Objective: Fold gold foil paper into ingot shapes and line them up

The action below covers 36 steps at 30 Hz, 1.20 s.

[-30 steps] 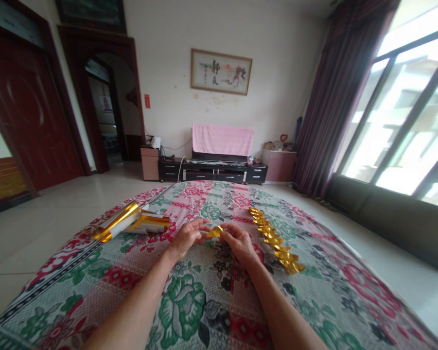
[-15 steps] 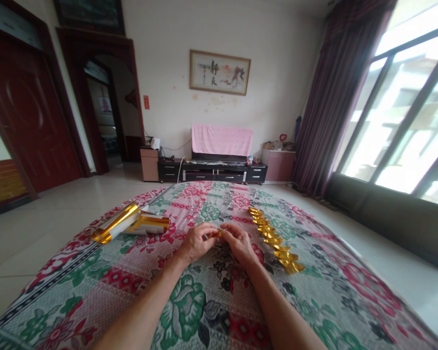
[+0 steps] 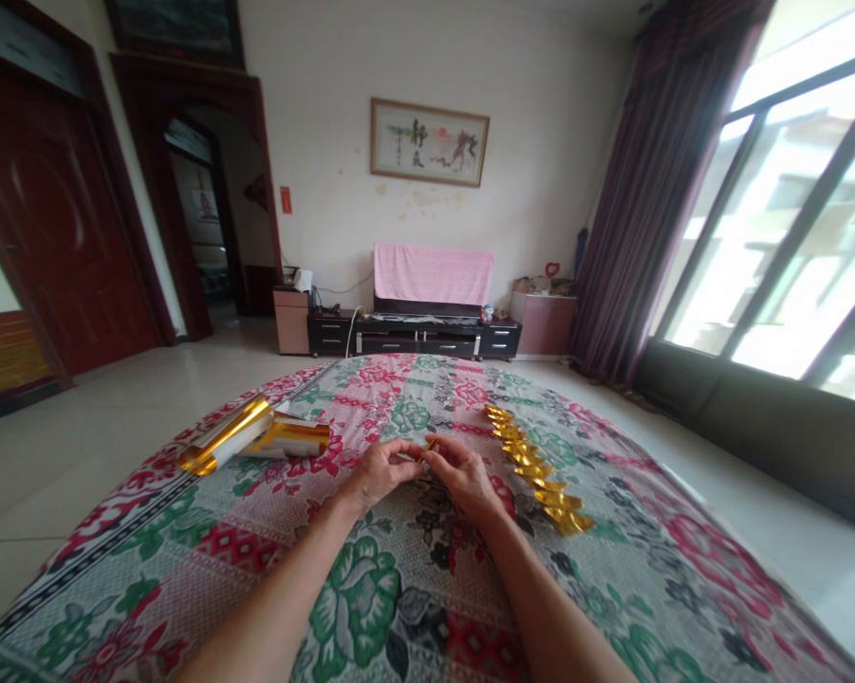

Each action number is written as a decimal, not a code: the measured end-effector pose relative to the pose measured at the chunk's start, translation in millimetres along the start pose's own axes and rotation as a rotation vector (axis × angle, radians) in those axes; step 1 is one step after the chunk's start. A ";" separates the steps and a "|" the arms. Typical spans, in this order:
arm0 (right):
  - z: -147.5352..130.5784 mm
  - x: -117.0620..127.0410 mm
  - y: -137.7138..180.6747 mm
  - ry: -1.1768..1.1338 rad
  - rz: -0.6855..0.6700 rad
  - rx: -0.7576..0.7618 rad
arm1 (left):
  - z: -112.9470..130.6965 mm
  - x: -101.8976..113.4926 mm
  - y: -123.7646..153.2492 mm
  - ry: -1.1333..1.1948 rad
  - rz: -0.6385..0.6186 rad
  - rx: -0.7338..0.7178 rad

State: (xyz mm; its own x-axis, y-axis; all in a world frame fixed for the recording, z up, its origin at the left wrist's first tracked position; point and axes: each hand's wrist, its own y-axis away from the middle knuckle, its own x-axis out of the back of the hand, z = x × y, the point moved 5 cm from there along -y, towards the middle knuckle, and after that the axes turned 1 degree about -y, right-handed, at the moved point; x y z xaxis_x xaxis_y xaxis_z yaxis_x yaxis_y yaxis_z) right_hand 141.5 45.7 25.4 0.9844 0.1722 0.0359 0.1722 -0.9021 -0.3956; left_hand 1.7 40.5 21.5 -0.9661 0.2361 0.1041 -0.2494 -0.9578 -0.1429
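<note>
My left hand (image 3: 382, 472) and my right hand (image 3: 459, 471) meet over the middle of the flowered cloth (image 3: 270, 588). Both are closed, with thumbs and fingertips pinched on a small piece of gold foil paper (image 3: 433, 444). Most of that piece is hidden by the fingers. To the right of my right hand, several folded gold paper ingots (image 3: 533, 470) stand in a slanting row. Left of my left hand lie curled sheets of gold foil paper (image 3: 288, 438) with pale undersides.
The cloth covers a rounded surface, with pale tiled floor (image 3: 740, 446) around it. Beyond stands a low black cabinet (image 3: 418, 339) with a pink cloth (image 3: 434, 273) above it. A dark curtain (image 3: 655, 190) and windows are at right, a red door (image 3: 57, 209) at left.
The fingers have shifted on the foil piece; less gold shows between them now. My left fingers have straightened slightly. The ingot row and the curled sheets stay in place.
</note>
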 end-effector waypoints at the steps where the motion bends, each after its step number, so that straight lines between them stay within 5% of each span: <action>1: 0.2 0.4 0.1 0.010 -0.008 0.006 | 0.8 1.1 0.6 0.010 0.006 0.007; 9: -2.3 -0.7 1.2 0.097 0.038 -0.027 | -0.4 2.5 -0.7 -0.074 0.031 -0.015; 29: 1.3 -10.8 3.3 0.343 0.201 0.068 | 15.3 -12.2 4.2 -0.602 0.190 -0.455; 36: -6.0 -13.8 5.3 0.452 0.247 0.037 | 19.4 -20.2 6.9 -0.801 0.209 -0.473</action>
State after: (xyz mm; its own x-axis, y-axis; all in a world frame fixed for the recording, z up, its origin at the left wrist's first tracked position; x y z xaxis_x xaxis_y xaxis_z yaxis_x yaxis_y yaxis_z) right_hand 129.1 36.2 28.3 0.9140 -0.2395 0.3274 -0.0603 -0.8784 -0.4741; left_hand 20.7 26.0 37.5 -0.7053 -0.2830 0.6500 -0.2473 -0.7611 -0.5997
